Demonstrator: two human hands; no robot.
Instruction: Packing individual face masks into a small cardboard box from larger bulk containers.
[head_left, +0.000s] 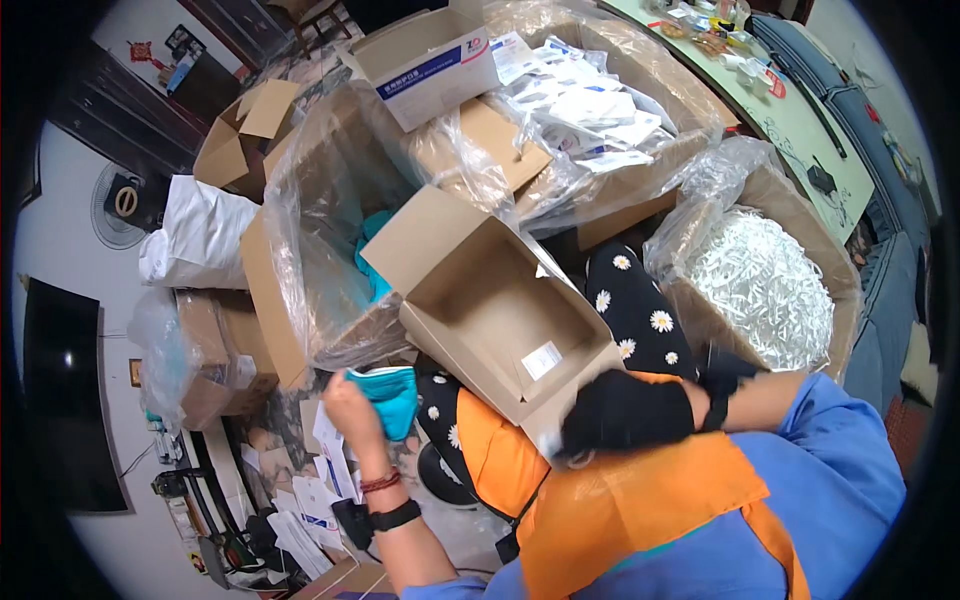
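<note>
My bare left hand (352, 412) is closed on the upper left edge of a teal face mask (392, 402), which has a white band along its top. An open brown cardboard box (480, 290) rests tilted across my lap, with a small white label on its inner wall. My right hand (628, 412), in a black glove, is at the box's near flap. Motion smears its fingers, and something whitish shows by their tips. Left of the box, more teal pieces (372, 255) lie inside a large plastic-lined carton (290, 310).
Many flat white packets (590, 110) fill a lined carton ahead. White strips (765, 285) heap in another carton at the right. A white printed box (435, 75) perches on the carton edges. A white sack (200, 235) and a wrapped carton (215, 350) stand left. Papers (315, 500) litter the floor.
</note>
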